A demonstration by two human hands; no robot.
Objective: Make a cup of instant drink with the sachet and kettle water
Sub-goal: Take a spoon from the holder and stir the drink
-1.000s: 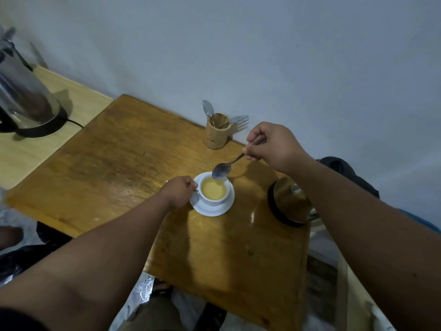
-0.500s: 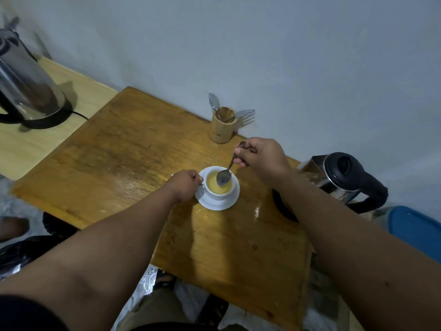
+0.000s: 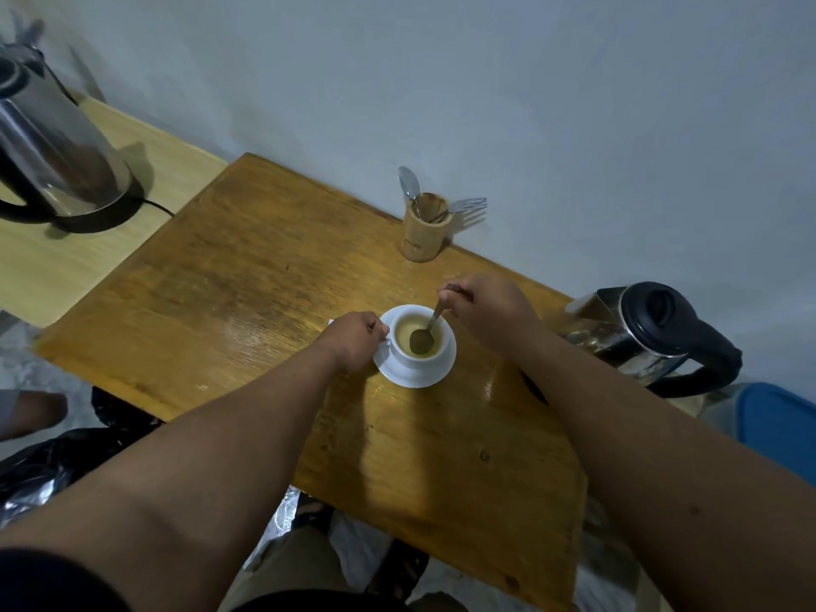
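A white cup [image 3: 408, 357] full of pale yellow-brown drink stands on a white saucer [image 3: 437, 374] near the middle of the wooden table [image 3: 247, 302]. My left hand [image 3: 355, 340] is closed on the cup's handle at its left side. My right hand [image 3: 490, 313] pinches the handle of a metal spoon [image 3: 426, 333], whose bowl dips into the drink. A steel kettle with a black lid and handle [image 3: 653, 337] sits at the table's right edge, just behind my right forearm. No sachet is visible.
A wooden holder [image 3: 424, 231] with a spoon and a fork stands at the table's back edge by the wall. A second steel kettle [image 3: 53, 148] sits on its base on a lighter surface at far left. A blue object [image 3: 781, 426] lies at right.
My right hand has come down and toward the cup, bringing the spoon from above the rim into the drink. My left hand has stayed on the handle.
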